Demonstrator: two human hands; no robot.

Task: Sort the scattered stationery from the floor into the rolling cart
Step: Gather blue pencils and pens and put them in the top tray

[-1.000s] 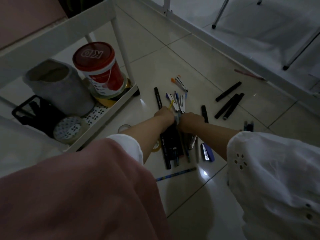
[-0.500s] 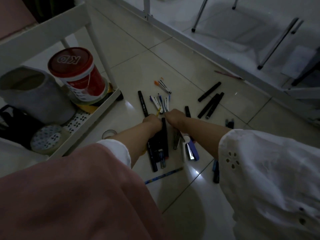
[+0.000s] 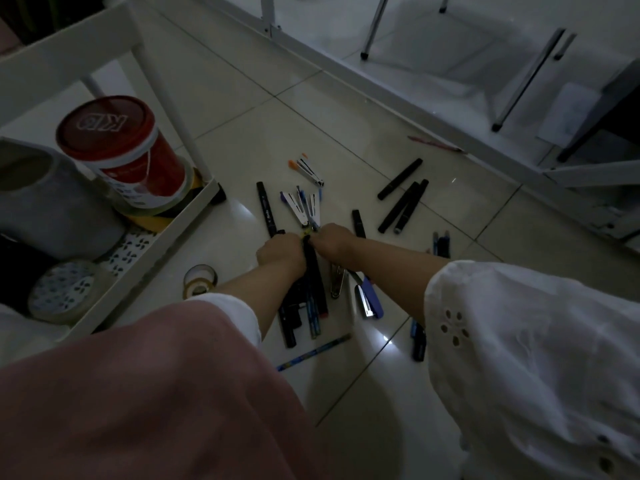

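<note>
Since half a second ago, both hands stay pressed together over the pens; the bundle beneath the forearms lies much as before. From the head camera, the left hand (image 3: 281,251) and right hand (image 3: 333,241) are closed around a bundle of dark pens and markers (image 3: 313,299) on the tiled floor (image 3: 242,109). A blue stapler (image 3: 370,301) lies just beside it, three black markers (image 3: 403,199) farther off. The rolling cart (image 3: 180,230) stands to the left, holding a red-lidded tub (image 3: 121,147) and a tape roll (image 3: 65,289).
</note>
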